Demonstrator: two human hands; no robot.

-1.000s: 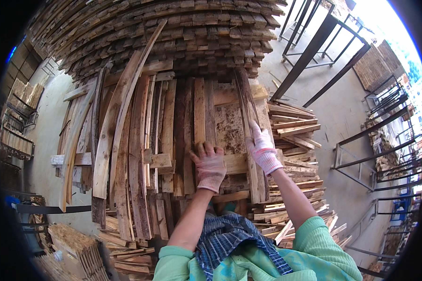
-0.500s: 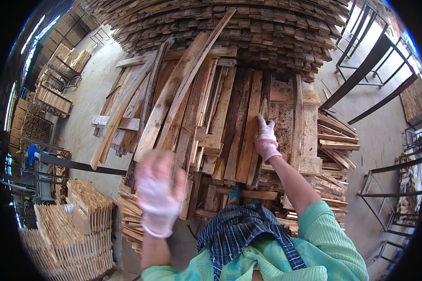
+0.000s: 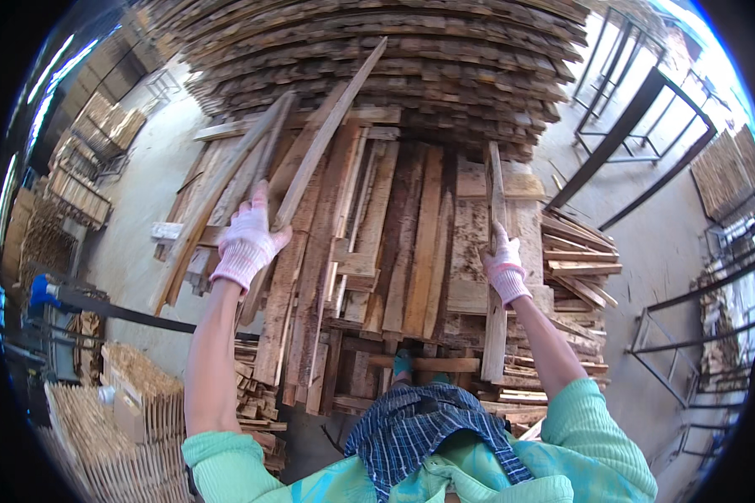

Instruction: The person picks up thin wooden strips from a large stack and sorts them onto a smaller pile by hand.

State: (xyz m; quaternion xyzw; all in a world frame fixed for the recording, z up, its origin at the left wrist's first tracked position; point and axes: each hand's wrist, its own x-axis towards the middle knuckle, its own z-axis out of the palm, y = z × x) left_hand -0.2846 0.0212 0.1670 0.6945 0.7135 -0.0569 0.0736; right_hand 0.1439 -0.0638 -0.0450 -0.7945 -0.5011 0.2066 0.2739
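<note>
My left hand [image 3: 247,241], in a pale pinkish glove, grips the near end of a narrow plank [image 3: 335,130] at the left of the wood pile. This plank slants up and away to the right, with its thumb-side end between my thumb and fingers. A wider board lies partly hidden beneath that hand. My right hand [image 3: 505,267], gloved alike, is closed around a long thin plank [image 3: 494,335] at the right. That plank points lengthwise from near me toward the far stack. Between my hands, several rough brown planks [image 3: 404,235] lie side by side.
A tall stack of boards [image 3: 377,75] rises behind the pile. Short offcuts [image 3: 579,251] heap at the right. Dark metal frames [image 3: 617,138] stand farther right on the concrete floor [image 3: 130,243]. Bundled slats [image 3: 130,427] sit at the lower left.
My left hand has reached forward and left onto the slanting plank. My right hand now grips the thin plank, which has come nearer to me. The view has shifted slightly.
</note>
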